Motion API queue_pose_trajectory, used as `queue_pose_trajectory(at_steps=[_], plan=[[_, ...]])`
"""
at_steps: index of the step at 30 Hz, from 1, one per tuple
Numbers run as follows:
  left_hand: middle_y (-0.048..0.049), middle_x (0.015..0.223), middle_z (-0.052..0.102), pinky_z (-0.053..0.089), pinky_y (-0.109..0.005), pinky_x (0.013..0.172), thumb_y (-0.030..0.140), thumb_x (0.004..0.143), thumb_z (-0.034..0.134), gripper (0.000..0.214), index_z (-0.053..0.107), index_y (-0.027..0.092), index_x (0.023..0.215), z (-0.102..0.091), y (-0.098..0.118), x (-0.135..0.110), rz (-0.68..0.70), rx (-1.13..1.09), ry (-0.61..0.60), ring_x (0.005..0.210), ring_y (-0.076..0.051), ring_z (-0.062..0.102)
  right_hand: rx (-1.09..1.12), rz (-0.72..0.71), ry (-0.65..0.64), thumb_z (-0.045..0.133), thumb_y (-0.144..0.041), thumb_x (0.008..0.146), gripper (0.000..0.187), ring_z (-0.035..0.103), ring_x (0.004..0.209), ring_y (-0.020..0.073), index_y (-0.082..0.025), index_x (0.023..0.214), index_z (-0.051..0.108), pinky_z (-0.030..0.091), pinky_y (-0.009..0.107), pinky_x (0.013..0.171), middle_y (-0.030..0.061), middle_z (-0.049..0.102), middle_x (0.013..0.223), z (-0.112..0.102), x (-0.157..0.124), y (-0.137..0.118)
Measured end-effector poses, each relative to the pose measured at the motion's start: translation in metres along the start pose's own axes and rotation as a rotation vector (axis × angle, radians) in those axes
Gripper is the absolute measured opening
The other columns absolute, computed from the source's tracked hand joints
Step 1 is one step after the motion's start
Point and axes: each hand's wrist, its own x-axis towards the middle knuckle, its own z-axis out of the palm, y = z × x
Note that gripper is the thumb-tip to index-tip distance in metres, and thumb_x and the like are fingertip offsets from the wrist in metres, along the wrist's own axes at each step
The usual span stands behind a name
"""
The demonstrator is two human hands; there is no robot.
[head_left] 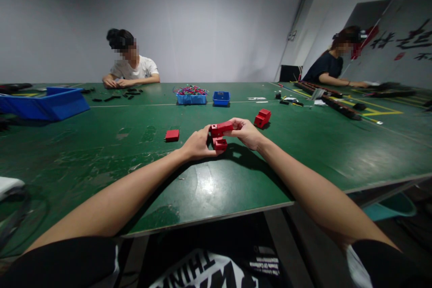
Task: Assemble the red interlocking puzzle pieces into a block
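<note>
Just above the green table [141, 180], both my hands are on red plastic block-like parts. My left hand [197, 145] curves round the left side of a lower red piece [220, 144], its thumb underneath. My right hand [246, 132] pinches an upper red piece [222, 128] by its right end. The two pieces meet or overlap at the left; I cannot tell whether they are joined. A flat red block [172, 135] lies to the left of my left hand. Beyond my right hand rests a stepped red block [262, 118].
A blue bin [50, 103] stands at far left. Further back are a blue tray of coloured wires [191, 98] and a small blue tray [221, 98]. One person [133, 65] sits opposite, another [332, 65] at right. Dark strips [340, 105] lie along the right side.
</note>
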Motion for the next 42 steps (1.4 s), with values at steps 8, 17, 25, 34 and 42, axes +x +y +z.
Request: queue_pose_trajectory(at_steps=[8, 17, 25, 34, 42], plan=[[-0.0099, 0.114, 0.066, 0.051, -0.040, 0.087, 0.053, 0.066, 0.072, 0.079, 0.043, 0.020, 0.131, -0.0013, 0.0025, -0.0001, -0.013, -0.050, -0.010, 0.099, -0.028, 0.066, -0.167, -0.130, 0.061, 0.083, -0.035, 0.061, 0.033, 0.065, 0.071, 0.0140, -0.017, 0.086, 0.073, 0.051, 0.030, 0.076, 0.0014, 0.073, 0.080, 0.0075, -0.0029, -0.0059], [-0.0113, 0.117, 0.066, 0.051, -0.040, 0.086, 0.055, 0.068, 0.071, 0.080, 0.043, 0.018, 0.132, -0.0013, 0.0017, -0.0001, -0.004, -0.036, -0.013, 0.099, -0.028, 0.066, -0.331, -0.337, 0.077, 0.081, -0.022, 0.056, 0.023, 0.057, 0.075, 0.0136, -0.019, 0.067, 0.062, 0.047, 0.028, 0.076, -0.0011, 0.061, 0.079, 0.0016, 0.0010, -0.0003], [-0.0111, 0.118, 0.065, 0.051, -0.041, 0.089, 0.054, 0.067, 0.073, 0.080, 0.044, 0.019, 0.132, -0.0010, 0.0012, -0.0004, -0.005, -0.045, 0.000, 0.102, -0.029, 0.066, -0.225, -0.174, -0.023, 0.080, -0.027, 0.063, 0.023, 0.060, 0.071, 0.0137, -0.019, 0.080, 0.068, 0.050, 0.030, 0.074, -0.0005, 0.066, 0.078, 0.0049, -0.0012, 0.0016], [-0.0114, 0.119, 0.065, 0.051, -0.042, 0.091, 0.058, 0.067, 0.071, 0.083, 0.042, 0.019, 0.134, 0.0004, 0.0000, -0.0004, 0.003, -0.031, -0.001, 0.105, -0.030, 0.065, -0.186, -0.261, -0.041, 0.085, -0.019, 0.054, 0.023, 0.065, 0.086, 0.0155, -0.018, 0.075, 0.074, 0.051, 0.029, 0.082, 0.0035, 0.069, 0.094, 0.0021, 0.0022, 0.0011], [-0.0109, 0.114, 0.067, 0.052, -0.040, 0.085, 0.060, 0.068, 0.070, 0.081, 0.043, 0.018, 0.132, -0.0003, 0.0005, -0.0002, 0.002, 0.011, -0.004, 0.099, -0.029, 0.067, -0.146, -0.127, -0.009, 0.084, -0.031, 0.061, 0.032, 0.067, 0.074, 0.0143, -0.018, 0.088, 0.072, 0.054, 0.030, 0.077, 0.0013, 0.074, 0.083, 0.0033, 0.0008, 0.0003]])
